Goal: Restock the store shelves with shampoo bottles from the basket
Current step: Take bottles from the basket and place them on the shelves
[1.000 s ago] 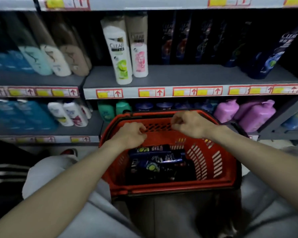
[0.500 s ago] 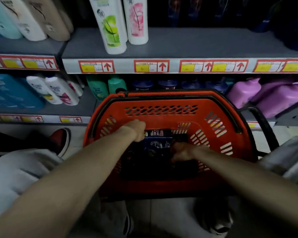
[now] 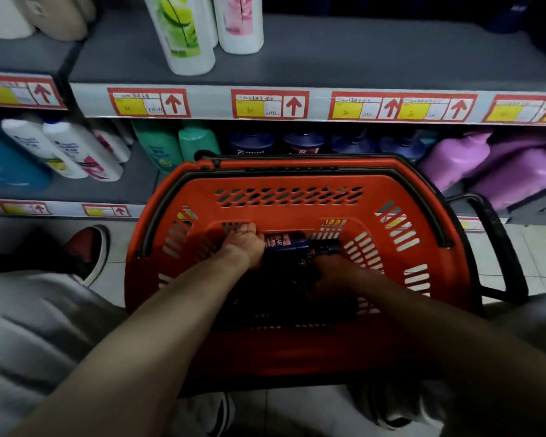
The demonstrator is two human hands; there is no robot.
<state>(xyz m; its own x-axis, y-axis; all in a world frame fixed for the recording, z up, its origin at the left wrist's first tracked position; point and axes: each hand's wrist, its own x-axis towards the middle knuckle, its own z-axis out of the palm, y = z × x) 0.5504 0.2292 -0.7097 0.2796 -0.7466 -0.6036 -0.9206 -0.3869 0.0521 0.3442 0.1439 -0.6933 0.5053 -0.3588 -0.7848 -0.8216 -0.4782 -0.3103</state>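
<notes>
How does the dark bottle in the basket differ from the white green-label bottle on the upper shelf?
The dark bottle lies on its side in the red basket; the white bottle stands on its base on the grey shelf. The dark bottle is navy-black; the white bottle carries a green lime design. The left hand grips the dark bottle's end; nothing touches the white bottle.

Both hands reach down into the red basket, which stands on the floor before the shelves. The left hand curls round the left end of a dark bottle lying crosswise at the bottom. The right hand lies in shadow on a dark pile of bottles, its grip unclear. Two white bottles stand on the upper shelf.
</notes>
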